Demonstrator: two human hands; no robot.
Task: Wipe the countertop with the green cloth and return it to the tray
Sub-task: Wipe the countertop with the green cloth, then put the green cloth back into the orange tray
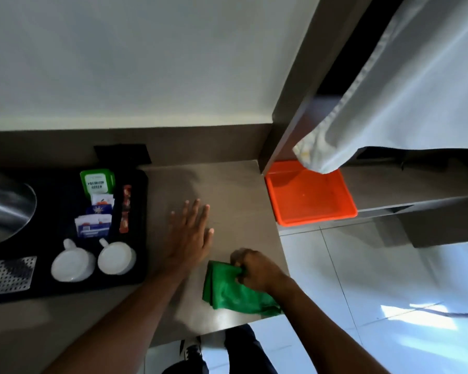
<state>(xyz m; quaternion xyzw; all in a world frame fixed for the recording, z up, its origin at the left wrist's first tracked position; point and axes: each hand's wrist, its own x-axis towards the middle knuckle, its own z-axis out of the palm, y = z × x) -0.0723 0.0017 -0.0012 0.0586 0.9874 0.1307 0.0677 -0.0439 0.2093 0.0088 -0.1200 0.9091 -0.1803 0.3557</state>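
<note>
I see the right hand [254,268] with its fingers bunched around the green cloth [227,290] on the bench [227,184]. The left hand [191,233] lies flat just left of the cloth, fingers spread wide. The orange tray [343,211] sits empty, up and right of it.

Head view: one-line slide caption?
Right hand grips green cloth on countertop; left hand flat; orange tray empty.

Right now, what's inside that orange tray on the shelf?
The orange tray looks empty: only its bare orange floor shows. Its far right corner is covered by a hanging white cloth, so that part cannot be seen. The green cloth is on the countertop, gripped by the right hand.
</note>
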